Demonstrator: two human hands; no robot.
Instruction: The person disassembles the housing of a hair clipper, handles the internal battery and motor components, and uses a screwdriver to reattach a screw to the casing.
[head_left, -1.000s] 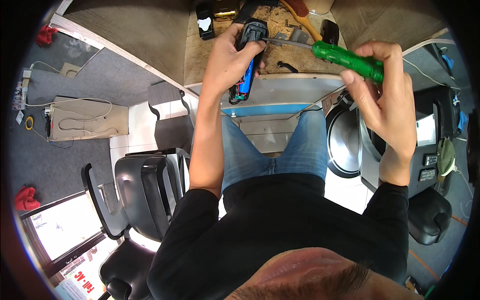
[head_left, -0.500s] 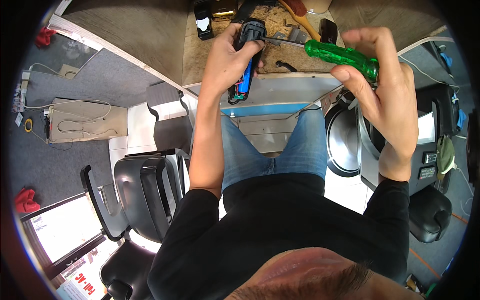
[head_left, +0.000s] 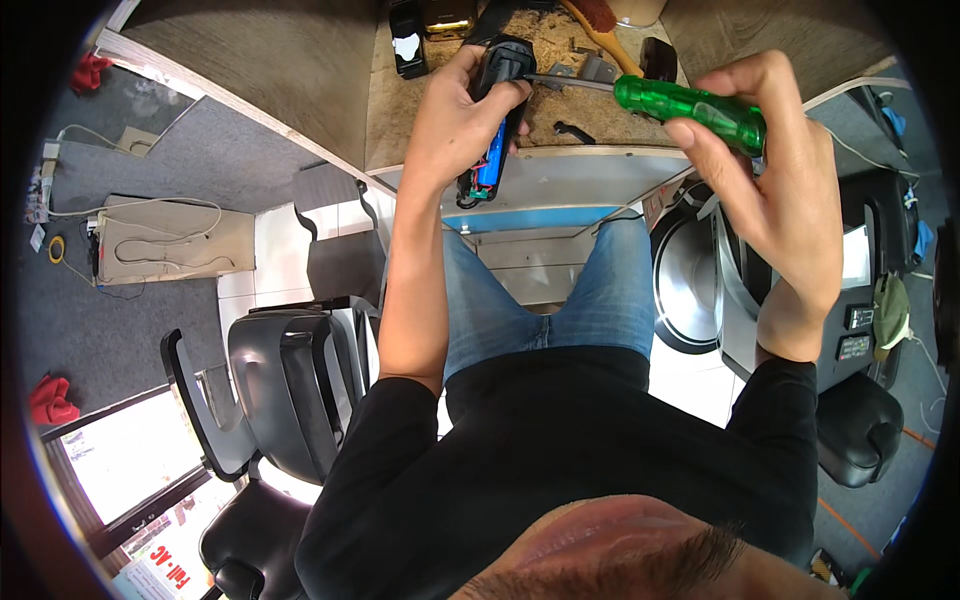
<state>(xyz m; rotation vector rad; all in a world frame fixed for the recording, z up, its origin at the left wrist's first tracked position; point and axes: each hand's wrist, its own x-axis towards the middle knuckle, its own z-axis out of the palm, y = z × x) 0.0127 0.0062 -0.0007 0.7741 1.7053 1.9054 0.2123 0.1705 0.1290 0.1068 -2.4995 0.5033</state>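
Observation:
My left hand (head_left: 455, 125) is wrapped round an opened black hair clipper (head_left: 510, 62), held tilted over the front edge of the worktop. Inside its lower half show a blue battery cell (head_left: 491, 160), thin red wires and a bit of green circuit board. My right hand (head_left: 775, 180) holds a screwdriver by its clear green handle (head_left: 690, 108), thumb below and fingers curled round the far end. The screwdriver's metal shaft points left, and its tip meets the upper part of the clipper near my left thumb. The fingers beneath the clipper are mostly hidden.
On the worktop (head_left: 400, 130) lie a small black part (head_left: 572, 132), metal blade pieces (head_left: 597, 70), a wooden-handled brush (head_left: 605, 35) and a black case (head_left: 407, 40). Wooden side panels flank it. A black salon chair (head_left: 285, 390) stands at left, a round silver-and-black object (head_left: 690, 280) at right.
My right hand and the screwdriver handle have shifted slightly to the right, the handle turning a little. The clipper and my left hand have hardly moved.

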